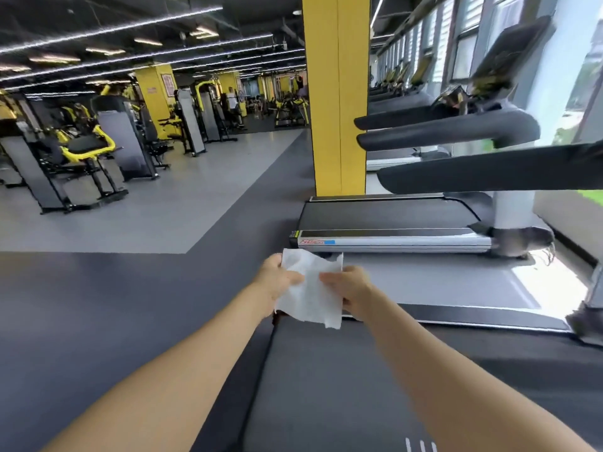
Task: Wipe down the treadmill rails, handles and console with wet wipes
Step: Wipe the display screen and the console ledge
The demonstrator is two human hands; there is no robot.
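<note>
Two bare forearms reach out over the dark belt (pixel 326 386) of the nearest treadmill, which fills the bottom of the view. Between them hangs a white wipe (pixel 311 288), held spread in the air above the belt's rear edge — it touches nothing but the hands. The left hand (pixel 277 282) pinches the wipe's left side, thumb on the front and fingers curled behind it; the right hand (pixel 350 291) pinches the right side the same way, thumb pressed on the sheet. The wipe's lower corner droops free, just above the belt. Beyond the hands a strip of grey floor (pixel 424 278) separates this machine from the next treadmill (pixel 391 220), whose silver side rail (pixel 408 244) runs across the view. Its padded black handles (pixel 473 174) jut leftward at upper right, well apart from the hands. A yellow pillar (pixel 337 93) stands behind that deck. To the left the floor lies wide and open — the weight machines (pixel 81 151) stand well back.
</note>
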